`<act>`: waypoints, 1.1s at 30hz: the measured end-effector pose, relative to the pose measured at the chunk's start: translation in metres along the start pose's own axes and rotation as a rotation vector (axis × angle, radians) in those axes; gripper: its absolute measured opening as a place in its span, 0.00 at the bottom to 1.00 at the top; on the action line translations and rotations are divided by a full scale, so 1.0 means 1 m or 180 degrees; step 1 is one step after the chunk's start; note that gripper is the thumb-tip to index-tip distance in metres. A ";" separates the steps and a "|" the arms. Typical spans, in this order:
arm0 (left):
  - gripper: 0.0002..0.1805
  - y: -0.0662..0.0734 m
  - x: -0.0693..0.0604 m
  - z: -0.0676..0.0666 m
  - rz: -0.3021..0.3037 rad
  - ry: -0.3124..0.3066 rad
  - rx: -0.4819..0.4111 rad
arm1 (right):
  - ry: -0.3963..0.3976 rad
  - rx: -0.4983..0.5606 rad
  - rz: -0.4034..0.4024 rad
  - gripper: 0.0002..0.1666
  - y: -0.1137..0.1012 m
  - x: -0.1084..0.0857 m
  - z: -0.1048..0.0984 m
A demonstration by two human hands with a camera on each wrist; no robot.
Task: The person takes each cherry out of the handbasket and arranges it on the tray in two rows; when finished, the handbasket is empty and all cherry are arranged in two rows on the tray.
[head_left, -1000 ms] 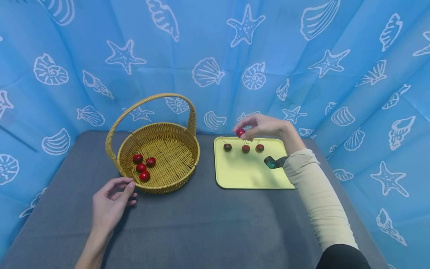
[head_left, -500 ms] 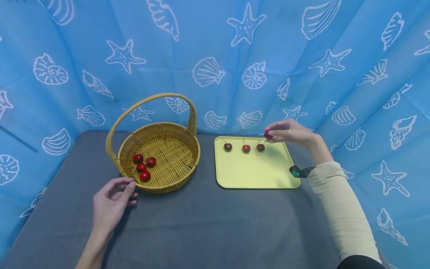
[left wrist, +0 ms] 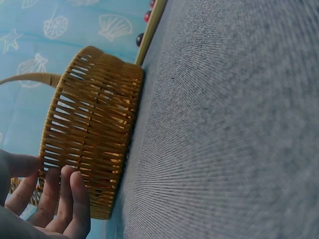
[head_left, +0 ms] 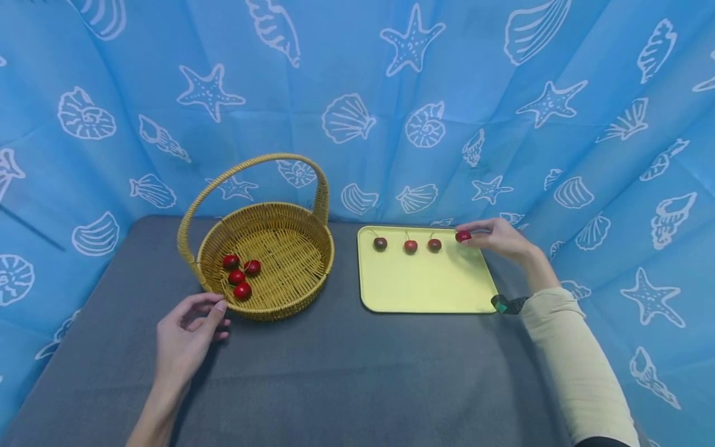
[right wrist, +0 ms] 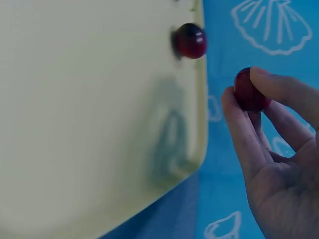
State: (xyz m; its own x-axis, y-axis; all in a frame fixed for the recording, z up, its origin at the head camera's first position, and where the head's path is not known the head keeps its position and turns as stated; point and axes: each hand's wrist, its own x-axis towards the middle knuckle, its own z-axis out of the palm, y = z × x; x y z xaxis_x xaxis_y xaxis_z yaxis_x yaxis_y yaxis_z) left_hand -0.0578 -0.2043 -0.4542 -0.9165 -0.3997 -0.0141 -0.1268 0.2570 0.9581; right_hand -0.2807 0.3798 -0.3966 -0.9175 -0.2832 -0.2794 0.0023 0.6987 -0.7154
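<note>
Pinching one red cherry [right wrist: 247, 93] between the thumb and fingers of the right hand [head_left: 499, 239], at the upper right corner of the yellow tray [head_left: 427, 288] in the head view; hard to tell whether touching it. With the left hand [head_left: 190, 326], gripping the rim of the wicker basket [head_left: 293, 267], left of centre.

Judging by the layout, roughly halfway along: counting three cherries [head_left: 410, 246] spaced in a row along the tray's top, plus the pinched one, not yet let go at that row's right end. Leaves four cherries [head_left: 236, 277] close together in the basket's lower left.

Can read no brand, label or writing on the grey table [head_left: 346, 385] or beyond; shows only white shell and starfish prints on the blue curtain [head_left: 380, 174] behind.
</note>
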 end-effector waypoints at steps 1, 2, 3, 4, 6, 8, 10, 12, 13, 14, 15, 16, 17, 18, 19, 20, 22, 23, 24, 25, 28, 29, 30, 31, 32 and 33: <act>0.15 0.000 0.000 0.000 -0.0004 -0.0002 0.0007 | 0.0009 0.0038 0.0018 0.31 0.003 0.000 0.002; 0.15 0.000 0.000 0.000 -0.0010 -0.0005 0.0016 | 0.0034 0.0005 0.0008 0.31 0.007 0.001 0.004; 0.15 0.000 0.000 0.000 -0.0015 -0.0002 0.0013 | 0.0057 0.0002 0.0011 0.31 0.009 0.002 0.006; 0.15 0.000 0.000 0.000 -0.0015 -0.0001 0.0017 | 0.0074 0.0008 0.0006 0.32 0.012 0.004 0.008; 0.15 0.001 0.000 0.000 -0.0019 -0.0006 0.0015 | 0.0125 -0.0006 -0.0009 0.32 0.017 0.006 0.012; 0.14 0.001 0.000 0.000 -0.0015 -0.0009 0.0007 | 0.0181 -0.0031 -0.0042 0.31 0.022 0.009 0.017; 0.14 0.001 0.000 0.000 0.0002 -0.0014 0.0008 | 0.0238 -0.0053 -0.0087 0.31 0.026 0.012 0.021; 0.14 0.001 0.000 0.000 0.0010 -0.0026 0.0001 | 0.0311 -0.0099 -0.0141 0.31 0.029 0.014 0.024; 0.14 0.001 0.000 -0.001 0.0010 -0.0028 -0.0004 | 0.0349 -0.0139 -0.0161 0.31 0.030 0.014 0.025; 0.14 0.002 0.000 -0.001 0.0005 -0.0029 -0.0011 | 0.0388 -0.0174 -0.0180 0.30 0.031 0.015 0.026; 0.15 0.002 0.000 -0.001 0.0001 -0.0036 -0.0016 | 0.0420 -0.0201 -0.0189 0.30 0.032 0.015 0.027; 0.15 0.002 0.000 -0.001 -0.0009 -0.0041 -0.0025 | 0.0444 -0.0224 -0.0189 0.30 0.032 0.015 0.027; 0.15 0.001 0.000 -0.001 -0.0023 -0.0050 -0.0029 | 0.0461 -0.0247 -0.0190 0.29 0.033 0.015 0.028; 0.16 0.001 0.000 -0.001 -0.0038 -0.0059 -0.0027 | 0.0475 -0.0265 -0.0191 0.30 0.033 0.015 0.029; 0.16 0.001 0.000 -0.001 -0.0048 -0.0062 -0.0030 | 0.0486 -0.0287 -0.0192 0.29 0.033 0.015 0.029; 0.16 0.001 0.000 -0.001 -0.0053 -0.0063 -0.0027 | 0.0493 -0.0291 -0.0197 0.29 0.033 0.015 0.030; 0.16 0.001 0.000 -0.001 -0.0058 -0.0064 -0.0015 | 0.0495 -0.0316 -0.0224 0.30 0.034 0.015 0.030; 0.16 0.001 0.000 -0.001 -0.0057 -0.0062 -0.0005 | 0.0495 -0.0325 -0.0241 0.30 0.034 0.015 0.030; 0.15 0.001 0.000 -0.001 -0.0052 -0.0053 -0.0001 | 0.0496 -0.0325 -0.0248 0.30 0.034 0.015 0.031; 0.15 0.002 0.000 -0.001 -0.0044 -0.0043 -0.0001 | 0.0492 -0.0317 -0.0254 0.30 0.034 0.015 0.031; 0.15 0.001 0.000 0.000 -0.0036 -0.0039 0.0014 | 0.0484 -0.0295 -0.0262 0.31 0.033 0.015 0.031; 0.15 0.001 0.000 0.000 -0.0035 -0.0037 0.0014 | 0.0478 -0.0286 -0.0261 0.31 0.033 0.015 0.030; 0.15 0.001 0.000 0.000 -0.0038 -0.0036 0.0019 | 0.0475 -0.0272 -0.0252 0.32 0.032 0.014 0.030; 0.15 0.001 0.001 -0.001 -0.0043 -0.0040 0.0019 | 0.0465 -0.0254 -0.0246 0.32 0.032 0.014 0.030; 0.16 0.000 0.001 -0.001 -0.0048 -0.0046 0.0020 | 0.0465 -0.0231 -0.0232 0.32 0.031 0.013 0.029; 0.16 0.000 0.000 -0.001 -0.0049 -0.0046 0.0021 | 0.0459 -0.0213 -0.0224 0.32 0.031 0.012 0.029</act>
State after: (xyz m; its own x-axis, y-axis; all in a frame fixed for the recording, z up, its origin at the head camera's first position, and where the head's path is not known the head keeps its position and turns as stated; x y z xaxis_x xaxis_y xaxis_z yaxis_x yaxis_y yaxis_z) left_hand -0.0580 -0.2050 -0.4536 -0.9199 -0.3909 -0.0331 -0.1434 0.2566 0.9558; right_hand -0.2806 0.3790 -0.4403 -0.9620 -0.2392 -0.1319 -0.0862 0.7240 -0.6844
